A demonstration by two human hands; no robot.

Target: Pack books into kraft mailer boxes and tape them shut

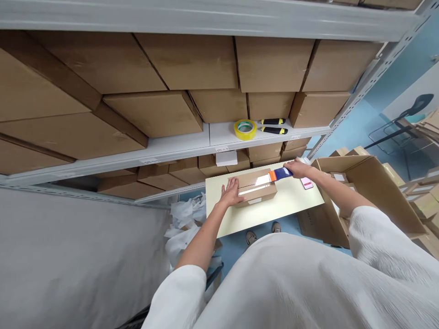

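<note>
A small brown cardboard box (262,191) lies on a pale yellow board (247,216). My left hand (232,193) rests on the box's left end with its fingers spread. In my right hand (297,168) is a blue and orange tape dispenser (282,173), whose orange end touches the top of the box at its right end. Shiny tape shows on the box top beside the dispenser. A phone (306,183) with a lit screen lies on the board just below my right hand.
Shelves hold large brown boxes (272,64). On a shelf ledge (192,142) are a yellow tape roll (244,130) and two black-and-yellow cutters (273,130). An open carton (387,196) with small boxes stands at right. White plastic bags (181,237) lie left of the board.
</note>
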